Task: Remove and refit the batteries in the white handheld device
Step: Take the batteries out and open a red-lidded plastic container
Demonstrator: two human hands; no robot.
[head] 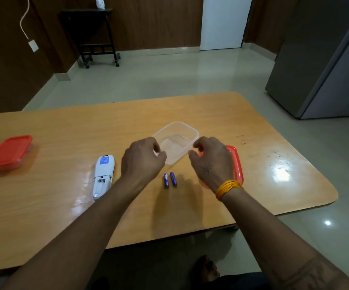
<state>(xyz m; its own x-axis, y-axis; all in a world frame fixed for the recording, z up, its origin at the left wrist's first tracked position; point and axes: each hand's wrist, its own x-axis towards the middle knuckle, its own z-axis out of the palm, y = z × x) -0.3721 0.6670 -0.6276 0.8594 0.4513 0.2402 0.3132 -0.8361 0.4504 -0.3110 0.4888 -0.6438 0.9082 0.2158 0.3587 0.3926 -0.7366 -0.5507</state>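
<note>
I counted two blue batteries (170, 179) lying side by side on the wooden table (211, 114), just apart from each other, between my two wrists. One white handheld device (104, 176) lay face down to the left of my left forearm, its battery bay uncovered and showing no cells inside.

There were two containers. One clear plastic box (176, 141) stood open in the middle of the table with nothing in it that I could see; its red lid (236, 164) lay just beside it, partly hidden under my right hand. The second box (10, 151) sat well apart at the far left with its red lid on — whatever it held was hidden from me.

My left hand (142, 159) hovered at the clear box's near-left edge, fingers loosely curled and holding nothing. My right hand (211, 159) hung at the near-right edge the same way — curled, empty — with yellow bangles (228, 188) on the wrist.
</note>
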